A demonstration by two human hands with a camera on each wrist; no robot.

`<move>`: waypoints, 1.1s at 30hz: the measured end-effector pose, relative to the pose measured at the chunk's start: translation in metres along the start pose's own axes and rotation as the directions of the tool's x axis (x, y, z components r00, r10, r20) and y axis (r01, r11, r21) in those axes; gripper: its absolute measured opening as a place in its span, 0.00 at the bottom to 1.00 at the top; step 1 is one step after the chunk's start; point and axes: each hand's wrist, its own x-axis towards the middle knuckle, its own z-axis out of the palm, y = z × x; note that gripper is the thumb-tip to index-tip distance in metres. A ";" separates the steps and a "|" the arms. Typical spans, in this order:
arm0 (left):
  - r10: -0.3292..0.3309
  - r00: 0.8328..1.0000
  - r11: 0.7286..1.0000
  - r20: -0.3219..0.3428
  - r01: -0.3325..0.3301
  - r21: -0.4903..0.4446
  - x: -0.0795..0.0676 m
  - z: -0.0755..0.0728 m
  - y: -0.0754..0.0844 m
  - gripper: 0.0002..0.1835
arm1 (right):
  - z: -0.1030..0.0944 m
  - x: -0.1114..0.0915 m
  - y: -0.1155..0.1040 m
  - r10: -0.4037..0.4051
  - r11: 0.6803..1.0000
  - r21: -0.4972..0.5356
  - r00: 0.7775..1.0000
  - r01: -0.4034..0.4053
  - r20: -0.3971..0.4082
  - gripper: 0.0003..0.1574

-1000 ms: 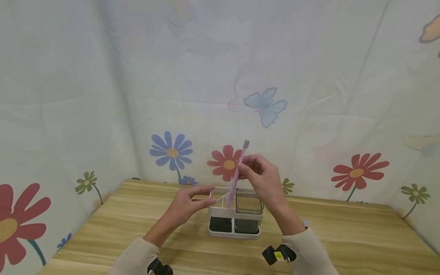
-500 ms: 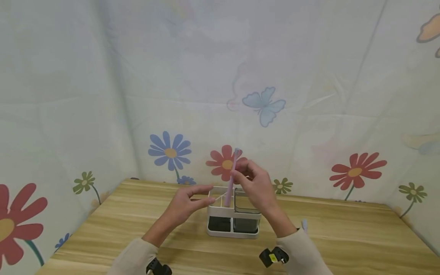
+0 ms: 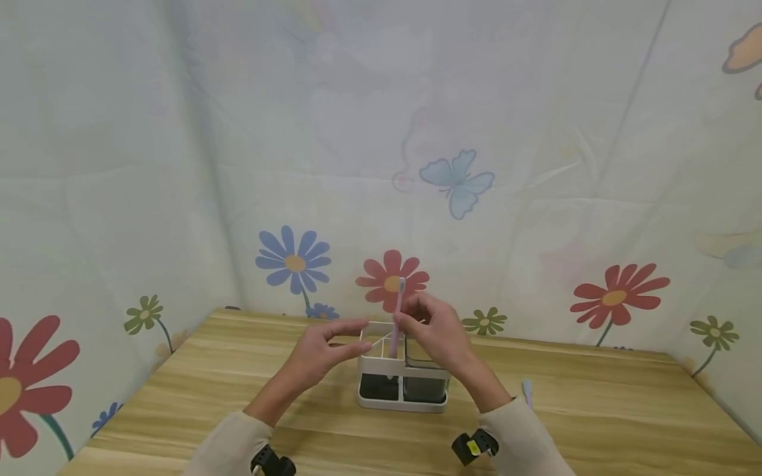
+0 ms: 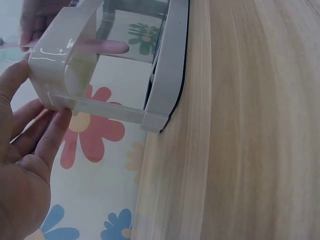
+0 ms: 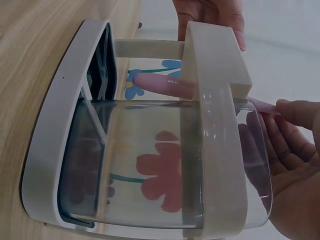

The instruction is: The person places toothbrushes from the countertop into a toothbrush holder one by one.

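A white two-tier toothbrush holder [image 3: 376, 365] stands on the table. My left hand [image 3: 315, 354] grips the left end of its upper frame, thumb in front and fingers behind. Between right thumb and fingers, my right hand [image 3: 439, 334] pinches a pink toothbrush [image 3: 401, 295], head up and nearly upright. Its handle has gone down through a slot of the upper frame; the rounded lower end [image 5: 160, 85] hangs above the base in the right wrist view. A clear grey cup [image 5: 145, 165] sits in the right half of the holder, partly behind my right hand in the head view.
A light blue toothbrush [image 3: 527, 391] lies on the wooden table [image 3: 619, 410] to the right, partly covered by my right sleeve [image 3: 524, 433]. Behind the table hangs a flower-printed cloth [image 3: 524, 264].
My right hand has moved down and slightly left, lowering the pink toothbrush further through the slot and turning it more upright. The left hand stays at the holder.
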 end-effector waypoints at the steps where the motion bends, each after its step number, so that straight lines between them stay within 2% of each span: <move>1: -0.002 1.000 1.000 -0.001 0.002 0.003 0.000 0.000 0.000 0.28 | 0.000 0.000 0.001 -0.002 1.000 -0.007 1.000 0.002 0.006 0.05; 15: -0.013 1.000 1.000 -0.006 0.013 -0.006 0.000 -0.002 -0.002 0.28 | -0.002 0.000 0.005 0.016 0.998 -0.069 0.998 -0.012 0.067 0.06; 33: -0.011 1.000 1.000 -0.004 0.011 0.003 0.002 0.000 -0.002 0.27 | -0.006 -0.002 0.006 0.043 0.995 -0.091 0.988 -0.030 0.146 0.06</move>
